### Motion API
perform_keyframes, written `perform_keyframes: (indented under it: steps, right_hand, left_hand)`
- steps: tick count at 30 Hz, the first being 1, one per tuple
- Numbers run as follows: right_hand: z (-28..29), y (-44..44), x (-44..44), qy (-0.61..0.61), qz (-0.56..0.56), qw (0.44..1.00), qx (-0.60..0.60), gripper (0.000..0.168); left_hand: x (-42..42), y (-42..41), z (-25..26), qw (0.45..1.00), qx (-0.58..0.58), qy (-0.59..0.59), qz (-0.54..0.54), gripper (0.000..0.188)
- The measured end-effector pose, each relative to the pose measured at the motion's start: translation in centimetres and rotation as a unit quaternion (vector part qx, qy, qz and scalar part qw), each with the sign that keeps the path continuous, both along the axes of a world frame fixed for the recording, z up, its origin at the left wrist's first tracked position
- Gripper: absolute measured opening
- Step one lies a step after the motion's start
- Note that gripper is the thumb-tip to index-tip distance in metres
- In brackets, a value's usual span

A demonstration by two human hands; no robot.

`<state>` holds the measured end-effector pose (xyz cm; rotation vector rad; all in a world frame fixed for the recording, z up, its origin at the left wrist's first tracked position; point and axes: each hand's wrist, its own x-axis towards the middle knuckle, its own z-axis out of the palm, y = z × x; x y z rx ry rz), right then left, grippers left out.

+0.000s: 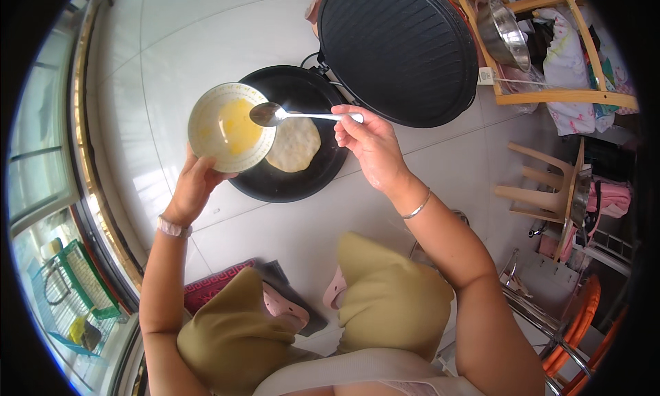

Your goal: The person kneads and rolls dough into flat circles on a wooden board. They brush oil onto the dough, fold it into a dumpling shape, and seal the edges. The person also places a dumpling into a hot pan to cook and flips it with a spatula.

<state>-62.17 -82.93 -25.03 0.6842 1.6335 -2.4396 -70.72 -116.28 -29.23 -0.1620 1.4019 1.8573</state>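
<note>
My left hand (198,182) grips the lower rim of a pale patterned bowl (202,133), which is tilted and holds some yellow liquid, looking like beaten egg. In my right hand (368,143) is the handle end of a metal spoon (267,114); its bowl end hangs over the right side of the patterned bowl. Below them, a round flatbread (298,148) lies on the black pan of an electric griddle (325,179), partly hidden by the bowl and spoon. The griddle's ridged black lid (397,50) is swung up beyond the pan.
The griddle rests on a tiled floor (443,164). A wooden rack (557,96) with a steel basin (504,35) stands at the upper right, a beige plastic stool (546,195) beneath it. A window (41,174) runs along the left. A red patterned mat (206,289) lies near my feet.
</note>
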Motion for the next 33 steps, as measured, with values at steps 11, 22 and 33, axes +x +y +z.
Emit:
perform_keyframes:
  steps: [11,22,33]
  right_hand:
    - [-8.4,0.3,2.0,-0.055,-0.05,0.996,0.05,0.025]
    - [-11.5,-0.1,4.1,-0.075,0.036,0.983,0.166,0.019]
    - [-11.8,2.3,3.8,-0.059,-0.085,0.988,0.118,0.022]
  left_hand:
    - [1.8,-7.3,-0.6,0.996,-0.025,0.005,0.086,0.05]
    - [2.2,-8.2,-1.1,0.994,-0.008,0.003,0.105,0.048]
    - [1.8,-7.1,-1.3,0.996,-0.014,-0.009,0.092,0.049]
